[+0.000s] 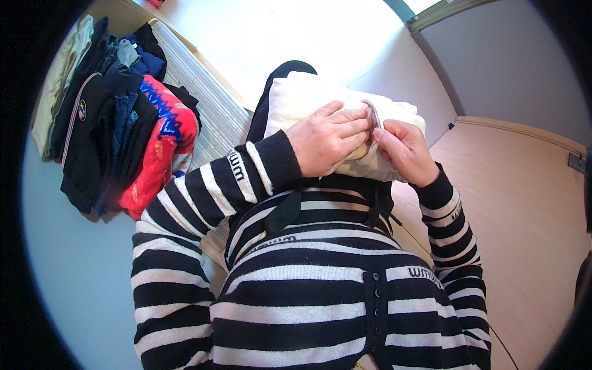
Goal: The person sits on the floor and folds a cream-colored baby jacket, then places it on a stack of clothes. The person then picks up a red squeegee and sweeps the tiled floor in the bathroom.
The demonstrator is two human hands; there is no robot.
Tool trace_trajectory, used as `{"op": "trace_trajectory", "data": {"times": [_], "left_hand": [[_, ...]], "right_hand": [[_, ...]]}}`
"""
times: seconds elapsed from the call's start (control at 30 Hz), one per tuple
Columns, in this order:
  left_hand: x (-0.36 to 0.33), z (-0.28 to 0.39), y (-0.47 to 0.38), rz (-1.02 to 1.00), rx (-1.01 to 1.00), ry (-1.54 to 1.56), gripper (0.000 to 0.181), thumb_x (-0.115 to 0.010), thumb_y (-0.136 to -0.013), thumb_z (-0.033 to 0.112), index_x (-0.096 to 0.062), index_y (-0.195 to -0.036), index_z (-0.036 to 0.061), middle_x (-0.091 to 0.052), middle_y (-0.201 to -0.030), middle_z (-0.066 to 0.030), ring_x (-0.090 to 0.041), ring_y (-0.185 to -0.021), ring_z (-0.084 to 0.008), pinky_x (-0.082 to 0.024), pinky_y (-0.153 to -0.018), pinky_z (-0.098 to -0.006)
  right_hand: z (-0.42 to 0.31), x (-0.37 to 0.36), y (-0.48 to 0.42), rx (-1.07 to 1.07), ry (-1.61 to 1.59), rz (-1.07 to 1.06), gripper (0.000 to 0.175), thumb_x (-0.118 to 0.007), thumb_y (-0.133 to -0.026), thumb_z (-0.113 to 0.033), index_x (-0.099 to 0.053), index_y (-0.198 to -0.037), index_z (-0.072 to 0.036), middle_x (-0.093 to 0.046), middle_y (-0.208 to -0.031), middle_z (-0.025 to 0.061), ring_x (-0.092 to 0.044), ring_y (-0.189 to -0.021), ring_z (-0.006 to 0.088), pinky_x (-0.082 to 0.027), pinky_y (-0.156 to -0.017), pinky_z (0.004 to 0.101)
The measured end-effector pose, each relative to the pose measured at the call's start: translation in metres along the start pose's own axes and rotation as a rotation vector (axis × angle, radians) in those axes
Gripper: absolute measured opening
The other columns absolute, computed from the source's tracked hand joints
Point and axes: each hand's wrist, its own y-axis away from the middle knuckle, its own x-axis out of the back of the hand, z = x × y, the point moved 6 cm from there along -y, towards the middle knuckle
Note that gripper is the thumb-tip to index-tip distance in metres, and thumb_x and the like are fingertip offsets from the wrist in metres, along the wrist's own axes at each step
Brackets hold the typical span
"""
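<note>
A cream folded garment [296, 99] rests in a thick bundle on my lap. My left hand [330, 136] lies across its top, palm down, with the fingertips touching a thin striped trim [372, 111] and the thumb hidden. From the other side my right hand [402, 148] pinches the cloth at this trim between thumb and bent forefinger. The two hands almost meet there. Bright light washes out the far part of the bundle.
To my left stands a row of folded clothes [83, 138], dark, blue and pale, with a red patterned knit garment [159, 157] at its near end. Beside them runs a ribbed pale surface [203, 97]. A grey panel [504, 64] rises at the far right, above a wood-toned surface [513, 203].
</note>
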Motion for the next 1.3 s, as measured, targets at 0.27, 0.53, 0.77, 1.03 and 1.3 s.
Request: {"op": "trace_trajectory", "data": {"times": [0.27,0.53,0.77,1.03,1.3], "left_hand": [[-0.031,-0.001,-0.013,-0.472,0.001,-0.039,0.011,-0.056,-0.065,0.017,-0.062,-0.067,0.0077,-0.060,-0.078,-0.0052,-0.052,-0.088,-0.0171,-0.030,-0.093,-0.0352],[-0.004,-0.013,-0.005,-0.065,0.099,0.248,0.017,-0.057,-0.063,0.005,-0.063,-0.078,0.0021,-0.062,-0.085,-0.0118,-0.056,-0.096,-0.0244,-0.035,-0.094,-0.0431],[0.017,-0.004,0.015,0.012,0.102,0.043,0.022,-0.063,-0.069,0.008,-0.063,-0.090,0.0027,-0.062,-0.097,-0.0123,-0.056,-0.101,-0.0251,-0.038,-0.092,-0.0421],[0.012,0.015,0.001,0.054,0.019,0.021,0.037,-0.064,-0.069,0.010,-0.058,-0.105,0.0055,-0.055,-0.113,-0.0122,-0.052,-0.105,-0.0284,-0.040,-0.089,-0.0402],[0.004,0.009,0.000,-0.065,0.006,0.080,0.031,-0.066,-0.065,0.011,-0.060,-0.095,0.0032,-0.058,-0.105,-0.0121,-0.053,-0.101,-0.0283,-0.040,-0.088,-0.0402]], "right_hand": [[-0.019,-0.014,0.000,0.135,0.202,-0.077,0.024,-0.049,-0.079,-0.014,-0.053,-0.063,0.003,-0.049,-0.054,0.0182,-0.048,-0.049,0.0259,-0.040,-0.050,0.0339],[0.007,-0.018,-0.008,0.098,-0.120,0.011,0.023,-0.050,-0.086,-0.017,-0.054,-0.072,0.001,-0.046,-0.058,0.0071,-0.044,-0.054,0.0118,-0.039,-0.052,0.0249],[0.008,-0.025,0.002,0.236,0.209,0.183,0.010,-0.056,-0.078,-0.012,-0.058,-0.079,-0.003,-0.055,-0.067,0.0097,-0.054,-0.059,0.0203,-0.045,-0.056,0.0291],[0.018,-0.010,-0.003,0.148,-0.146,0.196,0.019,-0.050,-0.083,-0.008,-0.057,-0.100,-0.003,-0.058,-0.071,0.0075,-0.055,-0.061,0.0153,-0.045,-0.056,0.0253],[0.034,0.049,0.027,0.131,-0.009,0.557,0.019,-0.056,-0.082,-0.011,-0.056,-0.099,-0.001,-0.059,-0.080,0.0059,-0.056,-0.069,0.0129,-0.046,-0.062,0.0246]]}}
